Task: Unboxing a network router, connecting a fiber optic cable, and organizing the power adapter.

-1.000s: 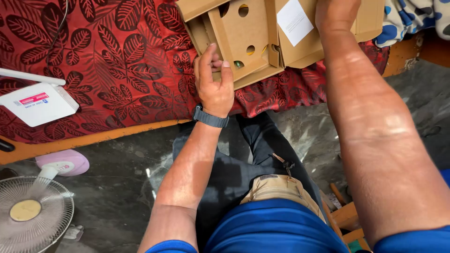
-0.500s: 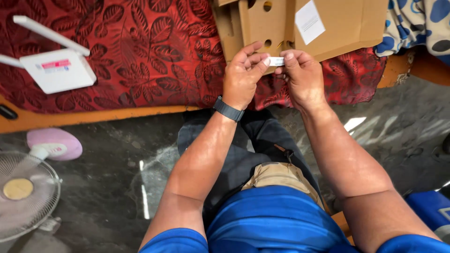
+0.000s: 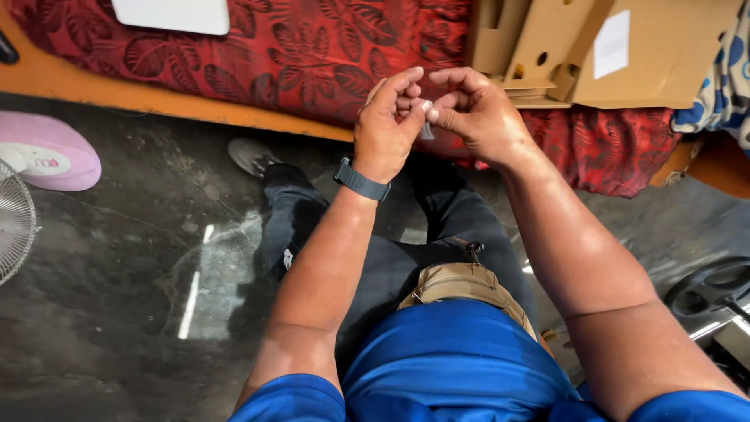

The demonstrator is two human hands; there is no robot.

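Clearly, I see my left hand point(image 3: 384, 125) and right hand point(image 3: 476, 117) meet, fingers point(image 3: 406, 82) pinching a small white piece point(image 3: 426, 117) between them, raised clear of the cardboard box point(image 3: 562, 47) beyond.

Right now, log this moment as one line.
left hand: pinching small white piece | right hand: pinching same piece | behind: cardboard box on red leaf-print cloth

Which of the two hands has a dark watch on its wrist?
The left hand: a dark watch circles its wrist. The right hand has a bare wrist.
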